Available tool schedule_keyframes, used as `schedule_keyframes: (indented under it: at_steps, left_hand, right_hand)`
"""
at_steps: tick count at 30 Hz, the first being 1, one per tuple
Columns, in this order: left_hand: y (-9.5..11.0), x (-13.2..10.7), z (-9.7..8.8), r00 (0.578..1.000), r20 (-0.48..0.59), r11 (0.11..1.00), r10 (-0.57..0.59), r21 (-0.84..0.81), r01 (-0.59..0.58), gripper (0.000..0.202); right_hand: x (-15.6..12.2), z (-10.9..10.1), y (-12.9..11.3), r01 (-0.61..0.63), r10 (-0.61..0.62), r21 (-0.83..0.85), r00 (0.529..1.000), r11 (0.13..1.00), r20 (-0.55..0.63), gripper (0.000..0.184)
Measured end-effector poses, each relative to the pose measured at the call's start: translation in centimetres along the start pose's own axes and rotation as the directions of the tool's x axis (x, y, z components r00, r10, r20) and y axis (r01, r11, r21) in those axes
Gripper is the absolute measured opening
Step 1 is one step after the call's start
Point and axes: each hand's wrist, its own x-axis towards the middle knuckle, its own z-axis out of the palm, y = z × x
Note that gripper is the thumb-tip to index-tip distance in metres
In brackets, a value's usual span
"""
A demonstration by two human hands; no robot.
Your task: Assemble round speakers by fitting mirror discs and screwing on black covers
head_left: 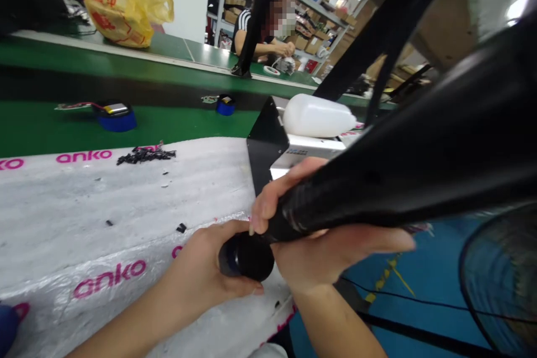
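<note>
My left hand [199, 265] is closed around a small round black-and-dark-blue part [247, 257], its thumb along the lower edge. My right hand [319, 251] grips a long black cylindrical tool [356, 184] that runs up to the right, large and close to the camera. The narrow end of the tool meets the round part at its upper right, and my right fingertips hide the exact contact. Under my hands lies a white wrapped sheet [113, 224] with pink "anko" lettering. A heap of small black pieces [145, 155] rests on it, with a few others scattered around.
Two blue round units [117, 117] [225, 105] with wires stand on the green conveyor [176, 117]. A white bottle [316, 116] lies on a metal box beside a black bracket [268, 145]. Across the line sits a person [255, 39]; a yellow bag [121, 3] is at left, a fan [499, 279] at right.
</note>
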Motion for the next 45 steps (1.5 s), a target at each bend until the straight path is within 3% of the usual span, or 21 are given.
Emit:
schedule_keyframes:
  at_steps: [3, 5, 8, 10, 15, 18, 21, 24, 29, 34, 37, 40, 45]
  left_hand:
    - [-0.5, 0.0, 0.5, 0.996, -0.092, 0.997, 0.017, 0.080, -0.010, 0.054]
    - [-0.6, 0.0, 0.7, 0.978, -0.201, 0.992, 0.056, 0.118, -0.033, 0.051]
    - [-0.8, -0.1, 0.9, 0.942, -0.310, 0.977, 0.131, 0.200, -0.070, 0.052]
    - [-0.9, -0.2, 0.7, 0.947, -0.288, 0.970, 0.142, 0.230, -0.076, 0.060]
    - [-1.2, -0.5, 0.0, 0.987, -0.148, 0.993, 0.059, 0.106, -0.044, 0.076]
    - [-1.2, -0.4, 0.2, 0.981, -0.181, 0.996, 0.067, 0.072, -0.054, 0.079]
    - [-1.2, -0.3, 0.6, 0.970, -0.221, 0.991, 0.100, 0.112, -0.076, 0.077]
    - [-1.1, -0.2, 0.7, 0.963, -0.233, 0.985, 0.134, 0.141, -0.103, 0.072]
    - [-0.7, 0.0, 0.3, 0.961, -0.191, 0.966, 0.202, 0.198, -0.163, 0.055]
    - [-0.6, -0.1, 0.1, 0.950, -0.157, 0.951, 0.271, 0.196, -0.239, 0.045]
    - [-0.7, -0.2, 0.2, 0.943, -0.174, 0.949, 0.283, 0.192, -0.249, 0.050]
    - [-0.8, -0.2, 0.3, 0.934, -0.187, 0.944, 0.305, 0.188, -0.271, 0.056]
    - [-0.8, -0.3, 0.4, 0.927, -0.193, 0.939, 0.323, 0.188, -0.288, 0.057]
  right_hand:
    - [1.1, -1.4, -0.7, 0.010, -0.011, 0.037, 1.000, 0.999, 0.014, 0.057]
    - [2.7, -2.8, -1.7, 0.149, -0.152, -0.039, 0.985, 0.988, -0.077, 0.051]
    - [5.4, -5.1, -2.7, 0.372, -0.431, -0.256, 0.871, 0.892, -0.234, 0.051]
    - [6.8, -6.2, -2.7, 0.399, -0.486, -0.311, 0.824, 0.863, -0.292, 0.054]
    - [6.5, -6.7, -2.4, 0.194, -0.282, -0.282, 0.906, 0.939, -0.314, 0.060]
    - [4.3, -5.4, -3.5, 0.141, -0.194, -0.207, 0.945, 0.968, -0.265, 0.064]
    - [1.7, -3.3, -4.6, 0.133, -0.150, -0.131, 0.979, 0.983, -0.137, 0.063]
    - [-0.2, -1.3, -4.3, 0.125, -0.130, -0.071, 0.989, 0.990, -0.068, 0.064]
    - [-0.7, 0.4, -2.1, 0.192, -0.191, 0.001, 0.976, 0.981, -0.102, 0.059]
    - [-0.6, 0.3, -1.9, 0.116, -0.116, -0.027, 0.993, 0.993, 0.012, 0.060]
    - [-1.3, -0.2, -2.1, 0.115, -0.113, -0.053, 0.992, 0.992, 0.054, 0.048]
    - [-2.2, -0.7, -2.0, 0.091, -0.088, -0.095, 0.995, 0.991, 0.041, 0.029]
    - [-2.9, -0.6, -1.4, 0.124, -0.124, -0.119, 0.992, 0.985, 0.005, 0.021]
